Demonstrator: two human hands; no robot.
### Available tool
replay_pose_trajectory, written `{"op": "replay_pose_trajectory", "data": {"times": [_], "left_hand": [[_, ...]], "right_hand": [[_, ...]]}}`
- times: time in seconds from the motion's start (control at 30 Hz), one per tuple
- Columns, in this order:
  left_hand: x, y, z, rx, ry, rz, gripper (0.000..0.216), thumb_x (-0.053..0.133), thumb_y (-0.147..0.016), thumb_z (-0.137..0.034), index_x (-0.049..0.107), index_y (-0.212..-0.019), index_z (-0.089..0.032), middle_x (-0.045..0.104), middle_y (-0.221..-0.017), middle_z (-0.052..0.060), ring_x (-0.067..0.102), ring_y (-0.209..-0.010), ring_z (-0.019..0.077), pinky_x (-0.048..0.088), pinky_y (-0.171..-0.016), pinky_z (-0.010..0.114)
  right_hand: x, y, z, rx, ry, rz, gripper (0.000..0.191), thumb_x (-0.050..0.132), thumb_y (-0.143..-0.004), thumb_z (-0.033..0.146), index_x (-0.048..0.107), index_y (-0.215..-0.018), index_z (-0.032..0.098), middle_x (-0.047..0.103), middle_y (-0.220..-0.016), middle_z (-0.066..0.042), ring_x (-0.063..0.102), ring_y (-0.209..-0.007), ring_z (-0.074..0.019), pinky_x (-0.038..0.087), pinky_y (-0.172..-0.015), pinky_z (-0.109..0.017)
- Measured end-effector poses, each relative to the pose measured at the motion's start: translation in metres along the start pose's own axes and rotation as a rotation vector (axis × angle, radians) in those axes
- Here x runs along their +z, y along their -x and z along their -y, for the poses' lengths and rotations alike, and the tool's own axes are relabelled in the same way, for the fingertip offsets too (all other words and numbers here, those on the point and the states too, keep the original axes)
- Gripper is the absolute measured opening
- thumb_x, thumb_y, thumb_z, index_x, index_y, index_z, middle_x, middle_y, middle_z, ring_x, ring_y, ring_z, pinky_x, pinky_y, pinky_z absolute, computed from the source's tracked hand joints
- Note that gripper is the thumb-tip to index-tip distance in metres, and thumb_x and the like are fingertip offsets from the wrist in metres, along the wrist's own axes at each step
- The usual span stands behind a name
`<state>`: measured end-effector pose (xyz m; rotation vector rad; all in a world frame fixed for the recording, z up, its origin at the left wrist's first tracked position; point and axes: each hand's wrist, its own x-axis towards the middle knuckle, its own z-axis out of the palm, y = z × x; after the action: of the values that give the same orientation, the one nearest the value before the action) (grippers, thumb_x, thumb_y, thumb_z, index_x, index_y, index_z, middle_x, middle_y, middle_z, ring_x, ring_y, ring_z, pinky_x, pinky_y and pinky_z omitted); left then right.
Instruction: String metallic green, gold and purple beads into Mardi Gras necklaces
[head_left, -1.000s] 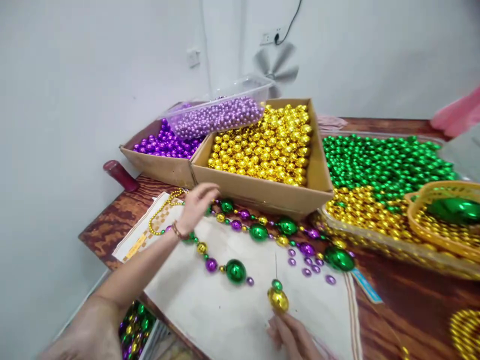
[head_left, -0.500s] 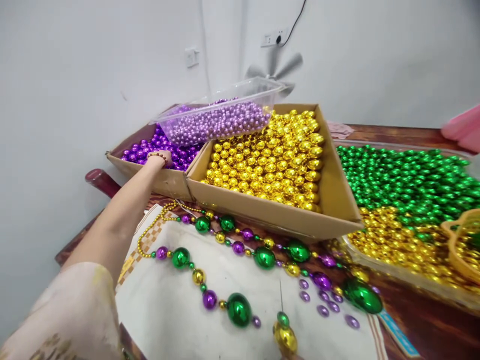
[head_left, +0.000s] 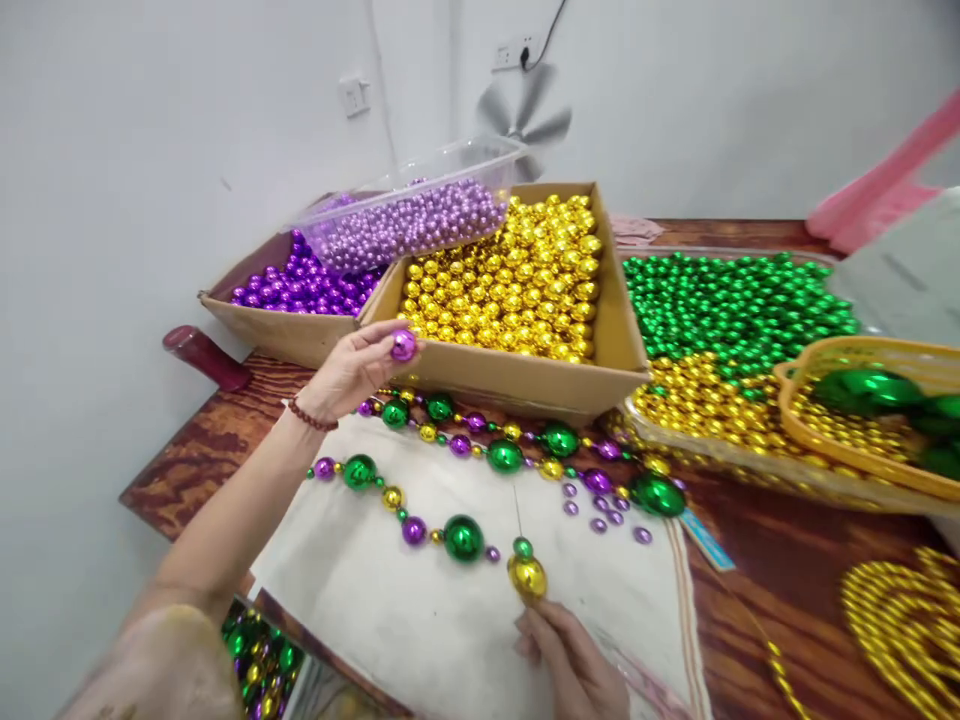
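Between the fingertips of my left hand (head_left: pixel 352 370) is a shiny purple bead (head_left: pixel 403 345), held up in front of the cardboard boxes. My right hand (head_left: pixel 566 650), low over the white cloth (head_left: pixel 420 635), pinches a gold bead (head_left: pixel 528 577). Above it a small green bead (head_left: pixel 523 547) is threaded on a thin upright needle (head_left: pixel 517 510). On the cloth to the left lies a string of green, purple and gold beads (head_left: pixel 414 530), with a small lilac bead (head_left: pixel 492 553) at its near end. Several loose lilac beads (head_left: pixel 598 525) rest to the right.
Behind stand a box of purple beads (head_left: pixel 285 325), a box of gold beads (head_left: pixel 525 372) and a tilted clear tub of lilac beads (head_left: pixel 412 222). Rightward are green beads (head_left: pixel 735 310), a yellow basket (head_left: pixel 847 455) and coiled gold bead string (head_left: pixel 892 620). A fan (head_left: pixel 517 130) stands behind.
My left hand has come out of the purple bead box and moved right and nearer, now with a purple bead. My right hand has come further into view, still on the gold bead.
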<state>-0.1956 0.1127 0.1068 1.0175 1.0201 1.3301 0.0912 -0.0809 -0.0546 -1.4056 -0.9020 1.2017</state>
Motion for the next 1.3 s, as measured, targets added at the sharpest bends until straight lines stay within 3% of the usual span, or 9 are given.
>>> {"op": "replay_pose_trajectory", "data": {"times": [0.2,0.33,0.43,0.67,0.83,0.93,1.03,1.17,1.3], "left_hand": [[0.070,0.053,0.061,-0.230,0.274,0.134,0.032,0.076,-0.080,-0.028,0.072,-0.110,-0.017,0.073,-0.099,0.009,0.071,-0.095,0.0206,0.057,-0.087,0.032],[0.097,0.069,0.093,-0.305,0.292,0.130,0.032,0.073,-0.083,-0.030,0.069,-0.114,-0.020,0.070,-0.091,0.004,0.071,-0.080,0.0153,0.057,-0.068,0.023],[0.109,0.077,0.108,-0.353,0.324,0.118,0.033,0.074,-0.083,-0.030,0.068,-0.114,-0.019,0.069,-0.093,0.003,0.072,-0.079,0.0154,0.058,-0.070,0.025],[0.114,0.086,0.115,-0.503,0.349,0.150,0.032,0.074,-0.082,-0.022,0.067,-0.113,-0.019,0.071,-0.093,0.004,0.073,-0.088,0.0221,0.061,-0.079,0.036],[0.112,0.084,0.121,-0.524,0.410,0.073,0.023,0.078,-0.077,-0.020,0.069,-0.098,-0.016,0.071,-0.092,0.004,0.072,-0.082,0.0175,0.057,-0.068,0.024],[0.115,0.083,0.126,-0.544,0.397,0.111,0.028,0.079,-0.077,-0.022,0.068,-0.103,-0.018,0.071,-0.099,0.005,0.073,-0.091,0.0215,0.058,-0.074,0.029],[0.120,0.083,0.127,-0.506,0.376,0.163,0.032,0.078,-0.078,-0.021,0.069,-0.109,-0.019,0.070,-0.102,0.005,0.071,-0.097,0.0219,0.057,-0.081,0.032],[0.126,0.082,0.126,-0.434,0.364,0.199,0.033,0.074,-0.083,-0.029,0.070,-0.115,-0.020,0.069,-0.105,0.006,0.069,-0.094,0.0191,0.056,-0.074,0.027],[0.129,0.080,0.128,-0.400,0.341,0.164,0.036,0.078,-0.079,-0.027,0.070,-0.114,-0.021,0.070,-0.094,0.004,0.068,-0.086,0.0157,0.053,-0.069,0.024]], "right_hand": [[-0.022,0.010,0.003,-0.117,0.055,0.093,0.018,0.064,-0.088,0.033,0.073,-0.084,0.017,0.066,-0.065,-0.003,0.062,-0.056,-0.0145,0.051,-0.054,-0.024],[-0.028,0.017,0.002,-0.130,0.001,0.050,0.015,0.063,-0.088,0.029,0.072,-0.086,0.017,0.066,-0.067,-0.002,0.062,-0.054,-0.0126,0.049,-0.051,-0.022],[-0.029,0.021,-0.001,-0.131,-0.024,0.061,0.014,0.062,-0.089,0.027,0.072,-0.088,0.017,0.066,-0.067,-0.002,0.062,-0.054,-0.0119,0.049,-0.051,-0.021],[-0.036,0.022,-0.005,-0.139,-0.038,0.087,0.013,0.059,-0.091,0.023,0.072,-0.092,0.019,0.066,-0.069,-0.001,0.062,-0.055,-0.0112,0.047,-0.052,-0.021],[-0.040,0.023,-0.006,-0.126,-0.048,0.103,0.013,0.059,-0.092,0.024,0.071,-0.091,0.019,0.066,-0.069,0.000,0.062,-0.055,-0.0111,0.047,-0.052,-0.021],[-0.040,0.024,-0.008,-0.138,-0.051,0.092,0.014,0.059,-0.092,0.023,0.072,-0.091,0.019,0.066,-0.069,0.000,0.062,-0.055,-0.0109,0.047,-0.051,-0.021],[-0.041,0.025,-0.009,-0.161,-0.035,0.093,0.013,0.059,-0.092,0.022,0.072,-0.092,0.019,0.066,-0.069,0.000,0.062,-0.054,-0.0107,0.048,-0.052,-0.021],[-0.043,0.024,-0.009,-0.189,0.006,0.091,0.014,0.059,-0.092,0.021,0.072,-0.092,0.018,0.066,-0.068,0.000,0.062,-0.054,-0.0109,0.048,-0.052,-0.022],[-0.044,0.023,-0.008,-0.199,0.020,0.085,0.014,0.059,-0.092,0.020,0.072,-0.093,0.019,0.066,-0.069,0.000,0.062,-0.054,-0.0105,0.049,-0.052,-0.022]]}}
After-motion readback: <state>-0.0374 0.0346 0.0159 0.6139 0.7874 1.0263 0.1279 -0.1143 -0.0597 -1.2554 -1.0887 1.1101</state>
